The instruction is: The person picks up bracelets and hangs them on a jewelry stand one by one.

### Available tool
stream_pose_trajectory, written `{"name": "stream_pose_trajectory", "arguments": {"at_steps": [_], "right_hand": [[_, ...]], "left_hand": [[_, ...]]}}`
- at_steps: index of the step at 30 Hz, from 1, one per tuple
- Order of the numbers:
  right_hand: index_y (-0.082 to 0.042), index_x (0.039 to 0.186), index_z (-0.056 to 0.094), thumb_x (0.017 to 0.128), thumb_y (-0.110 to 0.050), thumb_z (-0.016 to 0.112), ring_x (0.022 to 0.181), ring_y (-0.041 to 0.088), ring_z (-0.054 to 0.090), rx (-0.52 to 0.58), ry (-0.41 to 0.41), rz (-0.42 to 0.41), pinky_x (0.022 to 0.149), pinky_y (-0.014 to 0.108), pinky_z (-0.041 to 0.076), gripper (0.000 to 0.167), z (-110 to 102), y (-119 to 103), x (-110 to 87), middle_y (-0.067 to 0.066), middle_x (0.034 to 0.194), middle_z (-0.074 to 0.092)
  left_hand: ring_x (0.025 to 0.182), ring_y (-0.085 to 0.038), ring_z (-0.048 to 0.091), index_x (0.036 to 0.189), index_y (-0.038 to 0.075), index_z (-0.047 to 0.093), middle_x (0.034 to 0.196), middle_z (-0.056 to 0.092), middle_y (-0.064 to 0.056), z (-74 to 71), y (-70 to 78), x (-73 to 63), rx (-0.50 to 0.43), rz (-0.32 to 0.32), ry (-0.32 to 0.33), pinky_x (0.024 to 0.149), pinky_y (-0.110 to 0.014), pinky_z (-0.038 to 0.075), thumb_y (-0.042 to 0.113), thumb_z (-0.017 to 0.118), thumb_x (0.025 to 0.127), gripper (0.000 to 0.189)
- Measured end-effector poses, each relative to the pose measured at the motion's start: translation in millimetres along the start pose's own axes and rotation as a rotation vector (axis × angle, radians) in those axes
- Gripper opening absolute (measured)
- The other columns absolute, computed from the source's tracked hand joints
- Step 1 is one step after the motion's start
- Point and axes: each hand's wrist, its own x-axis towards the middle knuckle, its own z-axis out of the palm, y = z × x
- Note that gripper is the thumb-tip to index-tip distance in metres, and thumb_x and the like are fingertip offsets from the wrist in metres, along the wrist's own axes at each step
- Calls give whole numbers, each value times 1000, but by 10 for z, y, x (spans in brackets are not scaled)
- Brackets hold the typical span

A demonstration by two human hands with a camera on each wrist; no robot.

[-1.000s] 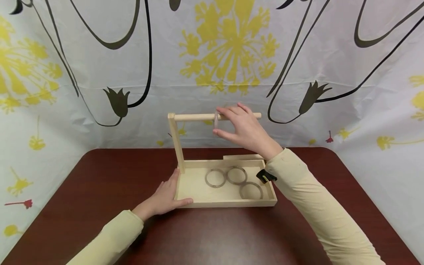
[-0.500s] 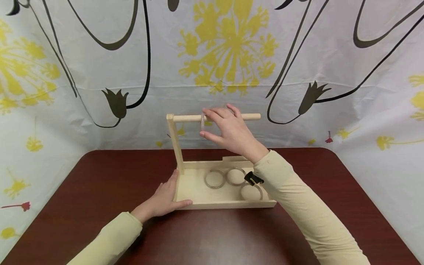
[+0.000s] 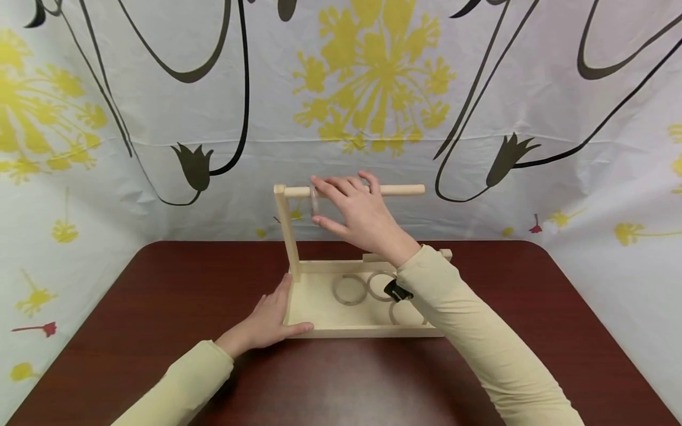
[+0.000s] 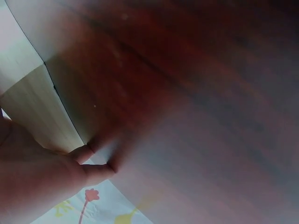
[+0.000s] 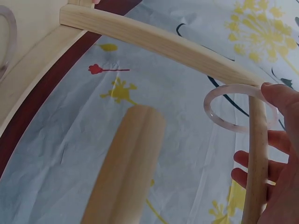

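Note:
My right hand [image 3: 363, 216] pinches a pale translucent bangle [image 3: 314, 203] between thumb and fingertips. The bangle encircles the horizontal wooden rod [image 3: 403, 190], near its left end; the right wrist view shows the ring [image 5: 219, 122] looped round the rod [image 5: 256, 154]. An upright post [image 3: 286, 234] joins that rod to a shallow wooden tray [image 3: 314, 299]. My left hand [image 3: 263, 319] rests against the tray's left end, fingers along the side and thumb on the front wall. Several bangles lie in the tray, including one [image 3: 334, 290] at left; my right sleeve partly covers others.
A dark red-brown table [image 3: 186, 296] carries the tray. Behind the tray lies a wooden strip [image 3: 446, 255], partly hidden by the right arm. A patterned cloth [image 3: 256, 118] hangs behind the table. A blurred wooden bar [image 5: 128, 163] fills the right wrist view's foreground.
My right hand has slid the bangle leftward along the rod, toward the upright post. The right forearm has shifted left and covers more of the tray. The left hand stays at the tray's end.

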Motion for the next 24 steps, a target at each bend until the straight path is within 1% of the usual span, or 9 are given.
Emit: {"name": "stream_pose_trajectory", "arguments": {"at_steps": [4, 7, 10, 14, 18, 24], "right_hand": [[-14, 146, 44, 94, -45, 61, 118, 27, 49, -1, 0, -3, 109, 52, 15, 64, 16, -20, -6, 8, 130, 56], [-15, 146, 44, 94, -45, 61, 119, 27, 48, 18, 4, -10, 109, 51, 15, 63, 21, -20, -13, 8, 130, 55], [-14, 145, 45, 94, -42, 62, 121, 25, 47, 59, 39, -32, 109, 50, 15, 61, 21, -19, -25, 8, 130, 55], [-12, 143, 48, 93, -38, 64, 121, 26, 48, 104, 115, -65, 110, 50, 16, 58, 5, -22, -61, 11, 130, 54], [-11, 139, 51, 92, -35, 66, 119, 27, 49, 120, 178, -89, 110, 50, 17, 55, -19, -16, -149, 12, 127, 54], [-9, 136, 53, 93, -34, 64, 122, 27, 46, 149, 194, -108, 109, 49, 19, 51, -30, -7, -362, 11, 129, 53]], "left_hand": [[139, -39, 25, 151, -8, 2, 156, 12, -26, 16, -5, 9, -4, -6, -15, 101, -68, 22, 51, 69, 84, 112], [139, -40, 25, 151, -9, 2, 156, 12, -27, 28, -9, 6, -8, -7, -18, 101, -68, 22, 51, 70, 84, 111], [139, -39, 24, 151, -9, 3, 156, 12, -27, 34, -14, 3, -12, -9, -17, 102, -68, 21, 51, 69, 85, 111], [139, -39, 25, 151, -9, 3, 156, 13, -27, 30, -13, 3, -12, -10, -15, 102, -68, 21, 51, 70, 84, 111], [139, -39, 25, 150, -9, 4, 155, 13, -27, 28, -15, 11, -7, -3, -12, 102, -68, 22, 51, 70, 84, 111], [139, -40, 25, 150, -9, 3, 155, 13, -27, 4, 2, 10, -10, -6, -11, 102, -68, 21, 51, 70, 84, 112]]}}
